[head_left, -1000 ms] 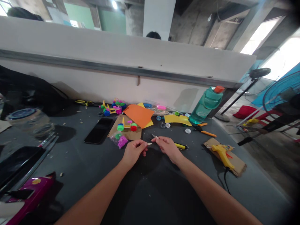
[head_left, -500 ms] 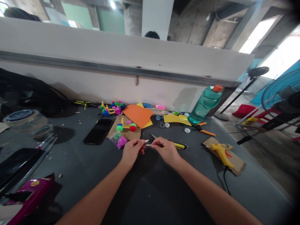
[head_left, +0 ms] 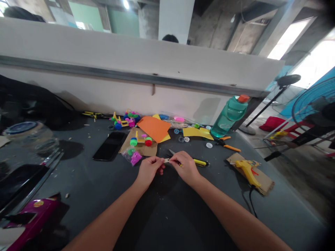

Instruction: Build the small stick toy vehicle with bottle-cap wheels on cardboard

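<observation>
We see a bare left hand (head_left: 148, 171) at seven o'clock and a bare right hand (head_left: 187, 169) at five; our slim left forearm (head_left: 108, 213) and right forearm (head_left: 230, 208) are uncovered too, broadening away from the wrists.

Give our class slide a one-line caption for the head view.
Left hand and right hand pinch small pale sticks above a dark grey table, flat orange paper beyond.

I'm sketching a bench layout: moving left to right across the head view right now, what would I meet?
Clear jar → black phone → left hand → small pale pieces → right hand → yellow glue gun → fan.
</observation>
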Action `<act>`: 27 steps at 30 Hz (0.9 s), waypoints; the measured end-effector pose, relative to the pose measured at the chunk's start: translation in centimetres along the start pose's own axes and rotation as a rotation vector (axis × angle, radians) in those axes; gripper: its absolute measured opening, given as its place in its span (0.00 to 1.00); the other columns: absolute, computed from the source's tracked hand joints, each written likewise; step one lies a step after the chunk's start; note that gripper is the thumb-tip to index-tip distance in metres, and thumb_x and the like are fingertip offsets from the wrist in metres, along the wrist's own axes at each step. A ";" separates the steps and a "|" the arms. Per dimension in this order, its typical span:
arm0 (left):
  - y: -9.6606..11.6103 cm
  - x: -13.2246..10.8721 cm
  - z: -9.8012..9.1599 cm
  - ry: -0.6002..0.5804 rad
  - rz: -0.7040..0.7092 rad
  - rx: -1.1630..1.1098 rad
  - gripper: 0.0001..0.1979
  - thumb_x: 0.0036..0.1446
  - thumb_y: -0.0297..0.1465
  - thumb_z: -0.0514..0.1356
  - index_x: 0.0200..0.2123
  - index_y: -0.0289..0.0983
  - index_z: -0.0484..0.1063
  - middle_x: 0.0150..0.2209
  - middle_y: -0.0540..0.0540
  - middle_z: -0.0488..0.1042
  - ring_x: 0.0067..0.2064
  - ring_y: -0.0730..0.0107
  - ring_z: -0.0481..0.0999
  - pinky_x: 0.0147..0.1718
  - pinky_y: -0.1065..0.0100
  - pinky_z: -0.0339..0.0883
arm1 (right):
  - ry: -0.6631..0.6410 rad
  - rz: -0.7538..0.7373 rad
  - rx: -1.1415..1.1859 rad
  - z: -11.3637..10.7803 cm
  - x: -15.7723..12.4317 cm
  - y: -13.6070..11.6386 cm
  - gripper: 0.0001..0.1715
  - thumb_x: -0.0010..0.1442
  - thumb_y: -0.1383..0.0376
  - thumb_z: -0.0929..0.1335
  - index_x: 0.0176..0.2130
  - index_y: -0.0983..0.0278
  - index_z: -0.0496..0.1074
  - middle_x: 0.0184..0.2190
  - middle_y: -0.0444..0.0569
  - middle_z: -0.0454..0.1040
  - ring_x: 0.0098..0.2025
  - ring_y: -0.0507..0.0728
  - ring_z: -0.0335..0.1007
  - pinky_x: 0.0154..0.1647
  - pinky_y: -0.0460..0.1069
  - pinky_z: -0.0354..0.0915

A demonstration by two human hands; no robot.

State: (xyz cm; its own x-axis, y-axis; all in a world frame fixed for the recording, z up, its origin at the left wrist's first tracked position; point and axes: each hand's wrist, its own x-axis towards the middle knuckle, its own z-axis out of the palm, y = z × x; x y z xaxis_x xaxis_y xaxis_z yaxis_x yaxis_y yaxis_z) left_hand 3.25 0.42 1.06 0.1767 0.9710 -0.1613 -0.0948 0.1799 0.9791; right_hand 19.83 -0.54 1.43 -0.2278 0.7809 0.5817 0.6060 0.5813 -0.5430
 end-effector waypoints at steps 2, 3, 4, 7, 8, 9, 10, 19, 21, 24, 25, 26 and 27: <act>-0.1 0.1 0.0 -0.002 0.002 0.007 0.13 0.47 0.37 0.62 0.23 0.32 0.69 0.19 0.50 0.70 0.18 0.77 0.66 0.19 0.73 0.63 | 0.004 -0.005 -0.002 0.0 0.0 0.0 0.05 0.56 0.70 0.66 0.30 0.61 0.71 0.28 0.47 0.72 0.35 0.56 0.66 0.38 0.51 0.63; -0.2 0.1 0.0 -0.001 0.003 0.011 0.13 0.47 0.37 0.61 0.23 0.32 0.69 0.19 0.50 0.70 0.18 0.77 0.66 0.19 0.73 0.63 | 0.010 -0.003 -0.001 0.1 0.0 0.0 0.05 0.56 0.70 0.66 0.30 0.61 0.71 0.28 0.47 0.72 0.36 0.56 0.66 0.38 0.51 0.63; -0.2 0.1 0.0 0.000 0.006 0.016 0.13 0.47 0.37 0.61 0.23 0.32 0.69 0.20 0.50 0.70 0.18 0.77 0.66 0.19 0.73 0.63 | 0.017 0.000 0.000 0.1 -0.1 0.0 0.05 0.56 0.70 0.66 0.29 0.61 0.70 0.28 0.47 0.72 0.36 0.56 0.66 0.38 0.51 0.63; -0.2 0.0 0.1 -0.001 0.006 0.020 0.13 0.48 0.37 0.61 0.23 0.32 0.69 0.20 0.50 0.70 0.18 0.77 0.67 0.19 0.73 0.63 | 0.034 0.013 -0.004 0.3 -0.1 0.0 0.05 0.55 0.70 0.66 0.29 0.61 0.70 0.28 0.47 0.71 0.36 0.56 0.65 0.38 0.51 0.63; -0.1 -0.1 0.1 0.001 0.004 0.014 0.13 0.48 0.37 0.61 0.23 0.32 0.69 0.20 0.50 0.70 0.19 0.77 0.67 0.19 0.73 0.63 | 0.036 0.017 -0.008 0.3 -0.2 0.0 0.05 0.55 0.70 0.66 0.29 0.61 0.70 0.28 0.47 0.71 0.36 0.56 0.65 0.38 0.51 0.63; -0.1 -0.1 0.2 0.003 0.001 0.006 0.13 0.47 0.38 0.61 0.24 0.32 0.69 0.20 0.50 0.70 0.19 0.77 0.67 0.19 0.73 0.64 | 0.035 0.022 -0.011 0.3 -0.2 0.0 0.05 0.55 0.70 0.66 0.29 0.61 0.69 0.28 0.47 0.71 0.36 0.56 0.65 0.38 0.51 0.63; -0.1 -0.2 0.2 0.005 -0.001 -0.003 0.13 0.47 0.38 0.61 0.24 0.32 0.69 0.20 0.50 0.70 0.19 0.77 0.66 0.19 0.73 0.64 | 0.034 0.027 -0.012 0.4 -0.2 0.0 0.05 0.55 0.70 0.66 0.29 0.61 0.69 0.28 0.47 0.71 0.36 0.56 0.65 0.38 0.51 0.63; -0.3 -0.5 0.7 0.077 0.069 -0.019 0.14 0.47 0.40 0.61 0.26 0.33 0.70 0.20 0.52 0.68 0.20 0.77 0.66 0.20 0.73 0.65 | 0.107 0.448 0.342 0.8 0.2 -0.6 0.14 0.48 0.65 0.70 0.37 0.62 0.66 0.28 0.44 0.70 0.26 0.51 0.66 0.27 0.47 0.63; -0.2 -0.6 0.8 0.111 0.074 -0.028 0.13 0.48 0.40 0.60 0.27 0.34 0.71 0.20 0.53 0.68 0.21 0.77 0.67 0.21 0.73 0.66 | 0.097 0.582 0.495 1.0 0.3 -0.9 0.14 0.47 0.63 0.71 0.36 0.63 0.67 0.26 0.43 0.70 0.24 0.51 0.64 0.24 0.45 0.62; -0.1 -0.9 1.0 0.146 0.087 -0.005 0.13 0.49 0.39 0.59 0.28 0.34 0.71 0.21 0.53 0.69 0.21 0.76 0.68 0.22 0.73 0.65 | 0.035 0.699 0.666 1.3 0.3 -1.4 0.10 0.47 0.61 0.70 0.30 0.66 0.72 0.22 0.43 0.69 0.21 0.49 0.60 0.21 0.44 0.58; 0.0 -1.0 1.1 0.154 0.098 0.020 0.12 0.49 0.39 0.59 0.28 0.34 0.71 0.21 0.53 0.69 0.21 0.76 0.68 0.22 0.74 0.65 | 0.035 0.724 0.708 1.4 0.3 -1.5 0.10 0.46 0.61 0.70 0.29 0.66 0.73 0.21 0.43 0.69 0.20 0.48 0.59 0.20 0.44 0.57; 0.0 -1.0 1.1 0.160 0.112 0.051 0.12 0.50 0.39 0.59 0.28 0.35 0.71 0.21 0.53 0.70 0.21 0.75 0.69 0.22 0.74 0.65 | 0.048 0.748 0.743 1.5 0.3 -1.7 0.10 0.46 0.61 0.70 0.28 0.67 0.74 0.21 0.43 0.69 0.20 0.48 0.58 0.20 0.44 0.56; 0.1 -1.1 1.1 0.163 0.127 0.086 0.12 0.50 0.39 0.58 0.28 0.35 0.71 0.21 0.53 0.70 0.21 0.75 0.69 0.22 0.73 0.64 | 0.066 0.774 0.772 1.6 0.3 -1.8 0.10 0.45 0.62 0.71 0.28 0.67 0.74 0.20 0.43 0.69 0.20 0.48 0.58 0.20 0.44 0.55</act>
State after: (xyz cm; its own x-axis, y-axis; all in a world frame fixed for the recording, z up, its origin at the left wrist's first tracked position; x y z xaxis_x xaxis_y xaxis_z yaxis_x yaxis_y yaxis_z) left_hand 4.15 -0.77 1.45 0.0074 0.9989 -0.0473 -0.0207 0.0475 0.9987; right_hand 17.48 -0.96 1.66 0.0641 0.9960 -0.0620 -0.0790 -0.0568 -0.9953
